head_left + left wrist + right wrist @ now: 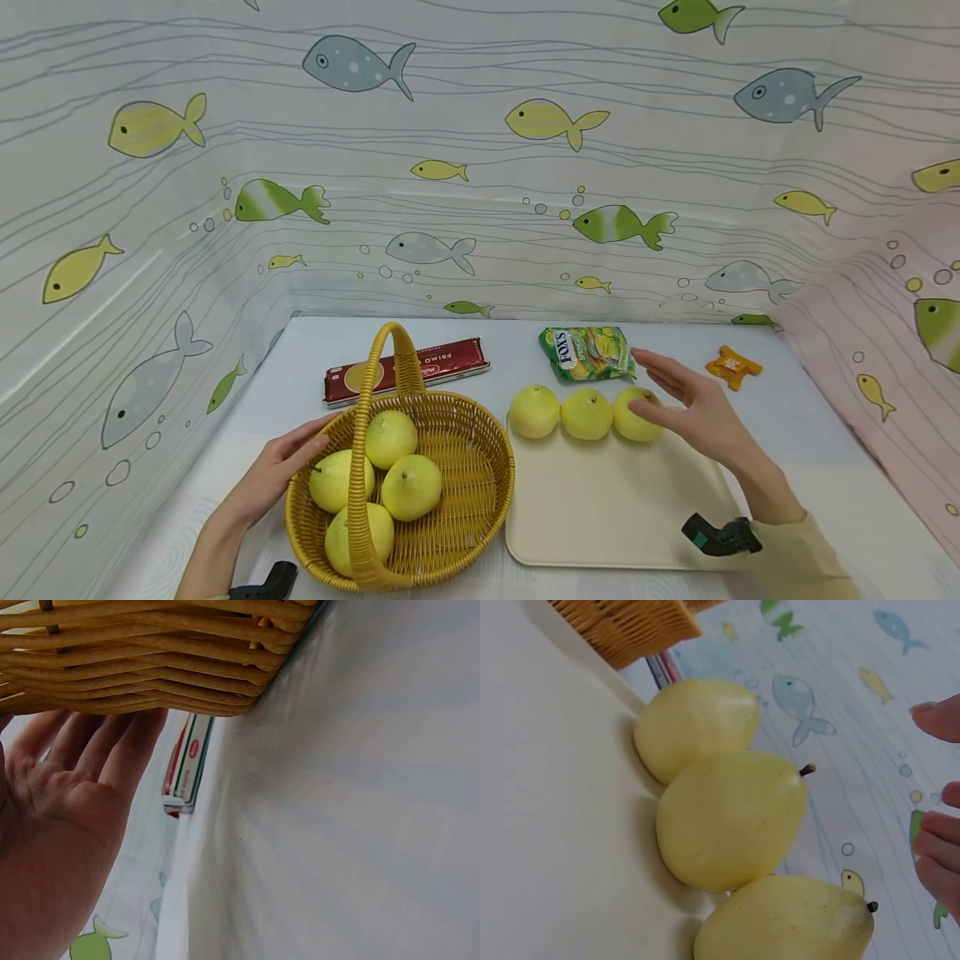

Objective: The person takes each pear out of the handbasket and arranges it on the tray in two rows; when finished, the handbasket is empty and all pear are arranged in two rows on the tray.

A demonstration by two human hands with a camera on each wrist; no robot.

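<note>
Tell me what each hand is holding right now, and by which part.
Neither hand grips anything. The left hand rests with straight fingers against the outer wall of the wicker basket. The right hand hovers open over the rightmost pear on the tray.

The tray (615,508) has bare room over its near and middle parts; 3 pears (587,413) in a touching row block its far edge, so a hand passes them only from above or from the near side. The right hand (693,408) hangs over the rightmost pear. Just behind the row lies a candy bag (587,352), with a narrow gap between. A small orange packet (733,367) sits apart on the right, with open bench (810,450) around it. The basket (480,500) touches the tray's left edge, its upright handle (375,392) splitting the opening over 4 pears. The left hand (281,471) rests on its left rim. A red box (405,371) lies just behind, and curtain walls (135,275) close 3 sides.
</note>
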